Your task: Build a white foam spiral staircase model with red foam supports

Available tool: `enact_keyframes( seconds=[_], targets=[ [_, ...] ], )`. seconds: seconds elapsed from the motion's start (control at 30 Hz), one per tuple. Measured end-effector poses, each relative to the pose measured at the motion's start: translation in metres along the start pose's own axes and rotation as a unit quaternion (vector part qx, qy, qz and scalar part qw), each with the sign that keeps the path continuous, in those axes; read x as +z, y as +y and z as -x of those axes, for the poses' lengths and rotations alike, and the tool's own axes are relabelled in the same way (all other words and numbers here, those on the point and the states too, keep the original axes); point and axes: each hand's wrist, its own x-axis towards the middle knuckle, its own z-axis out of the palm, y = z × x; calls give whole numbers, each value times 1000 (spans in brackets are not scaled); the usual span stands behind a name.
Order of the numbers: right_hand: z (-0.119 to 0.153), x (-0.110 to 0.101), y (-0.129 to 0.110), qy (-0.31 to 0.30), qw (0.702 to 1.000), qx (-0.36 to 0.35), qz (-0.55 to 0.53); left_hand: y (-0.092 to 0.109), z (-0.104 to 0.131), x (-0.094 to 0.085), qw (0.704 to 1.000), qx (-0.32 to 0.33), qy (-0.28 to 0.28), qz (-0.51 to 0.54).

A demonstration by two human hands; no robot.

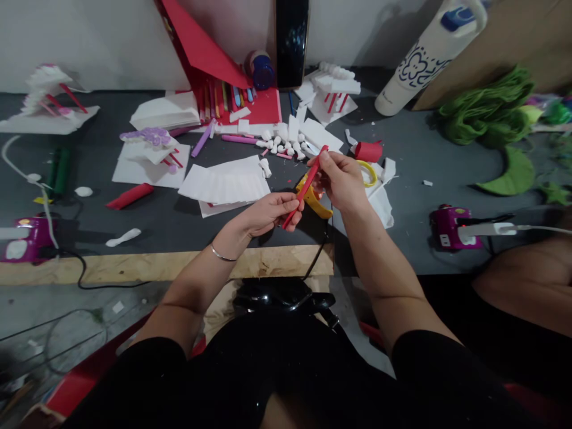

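Observation:
A narrow red strip [308, 186], possibly rolled, slants between my two hands above the dark table. My left hand [273, 211] pinches its lower end between thumb and fingers. Near the upper end, my right hand [343, 179] has its fingers closed on the same strip. Behind and under the strip lies a yellow curved object [320, 208], partly hidden by my hands. A yellow ring [369, 173] shows beside my right hand. Left of my hands rests a pleated white sheet [227, 182]. Just beyond them sits a heap of small white pieces [286, 140].
Small white models with red posts stand at left [152, 152] and back [333, 89]. A white bottle [415, 65], green yarn [487, 110] and a purple power adapter [454, 226] are on the right. A phone [292, 44] leans on the wall. Another person's arm [531, 280] rests at right.

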Motion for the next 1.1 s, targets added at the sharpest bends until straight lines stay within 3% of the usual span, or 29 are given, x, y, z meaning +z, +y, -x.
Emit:
enact_keyframes(
  seconds=[0.1, 0.23, 0.27, 0.33, 0.4, 0.47, 0.6, 0.77, 0.93, 1.0, 1.1],
  targets=[
    [-4, -7, 2, 23, 1000, 3, 19, 1, 2, 1, 1000, -4, 5, -1],
    [-12, -27, -6, 93, 995, 12, 26, -3, 5, 4, 999, -32, -31, -2],
    [-12, -30, -9, 78, 997, 17, 18, -4, 5, 5, 999, -31, -32, 4],
    [-9, -31, -15, -7, 999, 42, 8, -4, 3, 7, 1000, -8, -10, 27],
    [-1, -25, -17, -114, 990, 76, 35, -3, 1, 10, 998, 20, 20, 49],
    [6, -15, -15, -167, 981, 88, 51, -4, -2, 12, 997, 37, 43, 58],
    [10, -2, -12, -106, 992, 60, 30, -12, -6, 18, 991, 85, 101, -20],
    [7, -2, -11, -48, 998, 36, 33, -17, -7, 21, 940, 164, 210, -214],
    [0, -17, -14, -12, 996, -9, 90, 2, 1, 12, 969, 115, 208, -71],
    [-3, -29, -17, -1, 988, -26, 150, 12, 7, 7, 969, 126, 212, -14],
    [1, -49, -25, -35, 966, -33, 253, 21, 20, 2, 967, 146, 207, 12]
  ],
)
